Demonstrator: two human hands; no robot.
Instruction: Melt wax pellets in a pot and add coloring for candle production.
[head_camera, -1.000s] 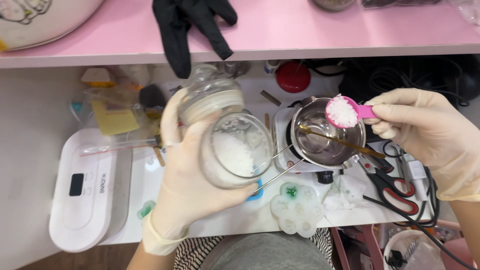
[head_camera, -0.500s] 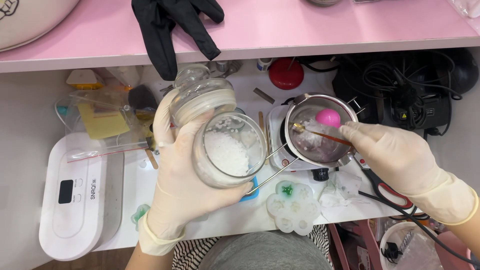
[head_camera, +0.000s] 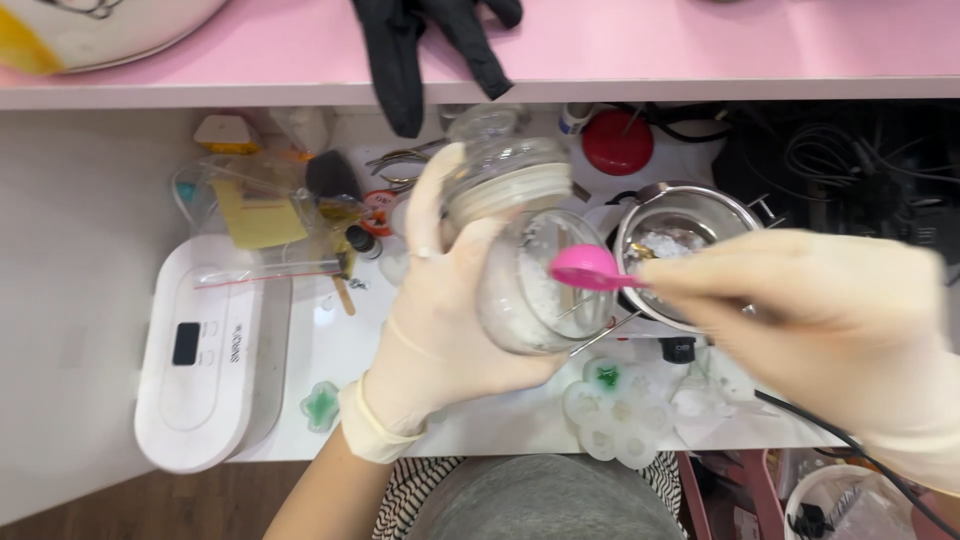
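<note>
Left hand (head_camera: 440, 320), gloved, wrapped in a closed grip around the tilted glass jar (head_camera: 535, 285) of white flakes, its lid (head_camera: 500, 175) pinned against the jar's upper side, all held above the worktop (head_camera: 330, 350) just left of the metal pot (head_camera: 690, 245). Right hand (head_camera: 820, 310), blurred, pinching the handle of the pink spoon (head_camera: 590, 268), now pulled back out of the pot to the jar's mouth, bowl turned down and emptied. White flakes (head_camera: 665, 243) now lying inside the pot, where a second ago none.
</note>
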